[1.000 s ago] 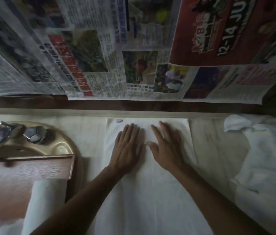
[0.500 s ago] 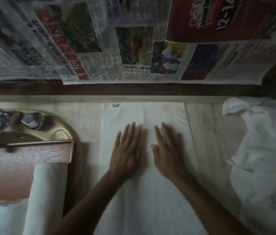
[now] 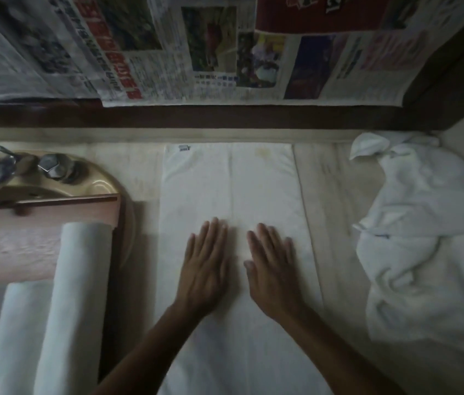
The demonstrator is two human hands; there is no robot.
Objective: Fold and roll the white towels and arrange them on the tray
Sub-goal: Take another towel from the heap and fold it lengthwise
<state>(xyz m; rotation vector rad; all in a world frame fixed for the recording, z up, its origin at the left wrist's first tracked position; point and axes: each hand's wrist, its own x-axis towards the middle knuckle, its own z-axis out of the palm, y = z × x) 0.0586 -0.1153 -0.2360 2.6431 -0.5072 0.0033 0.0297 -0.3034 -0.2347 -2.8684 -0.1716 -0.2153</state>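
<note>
Along the middle of the worktop (image 3: 330, 195) a white towel (image 3: 233, 183) lies folded into a long strip that runs from the near edge to the far wall, with a small label (image 3: 184, 148) at its far left corner. The left hand (image 3: 205, 269) and right hand (image 3: 273, 269) press flat on it side by side, each grip fully open and holding nothing. To the left, rolled towels (image 3: 79, 295) lie on a wooden tray (image 3: 25, 235) over a sink (image 3: 102, 183). A crumpled towel pile (image 3: 430, 252) sits to the right.

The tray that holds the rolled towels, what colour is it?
The tray is reddish-brown, with a wood grain. The head view, the only one here, shows it.
</note>
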